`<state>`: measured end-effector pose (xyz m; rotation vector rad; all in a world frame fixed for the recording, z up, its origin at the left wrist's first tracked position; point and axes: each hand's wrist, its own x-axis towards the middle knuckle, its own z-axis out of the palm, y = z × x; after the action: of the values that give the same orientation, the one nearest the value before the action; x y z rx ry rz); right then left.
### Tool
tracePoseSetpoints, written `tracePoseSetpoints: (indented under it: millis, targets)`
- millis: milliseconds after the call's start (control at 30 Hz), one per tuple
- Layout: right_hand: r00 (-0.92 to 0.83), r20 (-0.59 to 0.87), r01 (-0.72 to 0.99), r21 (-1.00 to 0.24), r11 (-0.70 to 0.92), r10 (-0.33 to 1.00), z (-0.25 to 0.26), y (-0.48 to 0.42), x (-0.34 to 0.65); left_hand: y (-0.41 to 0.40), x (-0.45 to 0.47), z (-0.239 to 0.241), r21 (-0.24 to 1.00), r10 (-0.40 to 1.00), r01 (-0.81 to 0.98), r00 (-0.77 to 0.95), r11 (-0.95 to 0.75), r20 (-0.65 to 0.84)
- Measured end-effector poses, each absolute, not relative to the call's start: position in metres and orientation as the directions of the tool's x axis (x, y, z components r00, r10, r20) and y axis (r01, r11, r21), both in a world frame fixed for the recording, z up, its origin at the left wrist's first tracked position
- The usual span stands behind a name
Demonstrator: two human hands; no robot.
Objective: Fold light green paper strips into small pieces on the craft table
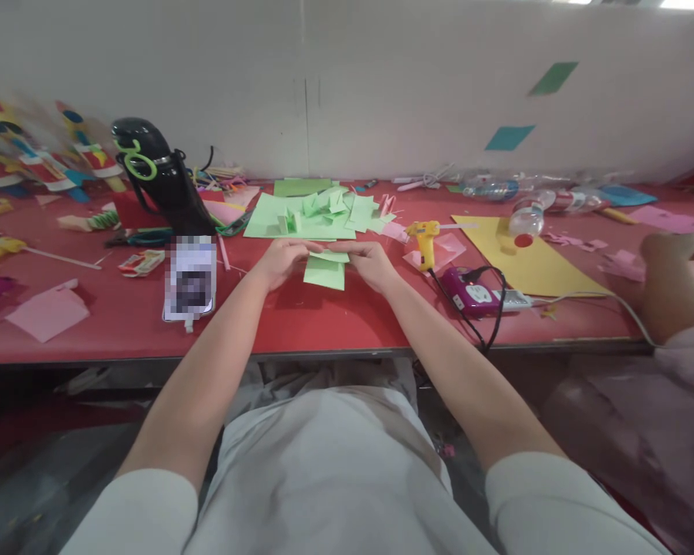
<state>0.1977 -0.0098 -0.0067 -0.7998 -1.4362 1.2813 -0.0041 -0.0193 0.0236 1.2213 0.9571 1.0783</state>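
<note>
A small light-green sheet of paper [325, 274] lies in front of me on the red table, its far part folded over toward me. My left hand [286, 260] pinches it at the far left, fingertips on the fold. From the other side my right hand [371, 262] presses the far right part, and the fingertips of both hands nearly meet. Just beyond them, larger green sheets [263, 217] bear a heap of folded green paper pieces [329, 204].
To the right are a yellow glue gun [425, 243], a purple power strip [471, 291], yellow paper [547, 266] and plastic bottles [526, 220]. A phone [190, 277] and a black bottle [162, 181] stand left. Another person's arm [674, 285] rests at far right.
</note>
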Motion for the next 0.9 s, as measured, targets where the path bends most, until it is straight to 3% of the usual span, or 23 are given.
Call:
tracePoseSetpoints:
  millis: [133, 300, 433, 567, 667, 767, 900]
  targets:
    - [-0.279, 0.241, -0.144, -0.967, 0.208, 0.93, -0.001, -0.014, 0.197, -0.017, -0.004, 0.017, 0.996, 0.977, -0.072, 0.202, -0.057, 0.071]
    - [-0.331, 0.117, -0.233, -0.972, 0.039, 0.936, 0.004, -0.018, 0.195, -0.008, -0.005, 0.005, 0.978, 0.972, -0.006, 0.109, -0.209, 0.208]
    - [-0.224, 0.157, -0.101, -0.985, 0.138, 0.962, 0.0, -0.015, 0.196, -0.007, -0.005, 0.007, 0.968, 0.968, 0.049, 0.061, -0.245, 0.242]
    - [-0.161, 0.198, 0.05, -0.977, 0.209, 0.967, -0.002, -0.013, 0.198, -0.012, -0.002, 0.009, 0.987, 0.974, 0.06, 0.182, -0.15, 0.137]
    - [-0.177, 0.248, 0.13, -0.953, 0.273, 0.952, 0.001, -0.014, 0.198, -0.015, 0.001, 0.009, 0.972, 0.953, 0.125, 0.257, -0.197, 0.16]
    - [-0.213, 0.272, 0.158, -0.938, 0.307, 0.939, 0.003, -0.016, 0.197, -0.017, 0.003, 0.01, 0.961, 0.934, 0.14, 0.303, -0.24, 0.189]
    - [-0.232, 0.255, 0.091, -0.955, 0.282, 0.939, 0.004, -0.018, 0.196, -0.015, 0.004, 0.009, 0.976, 0.955, 0.081, 0.237, -0.201, 0.177]
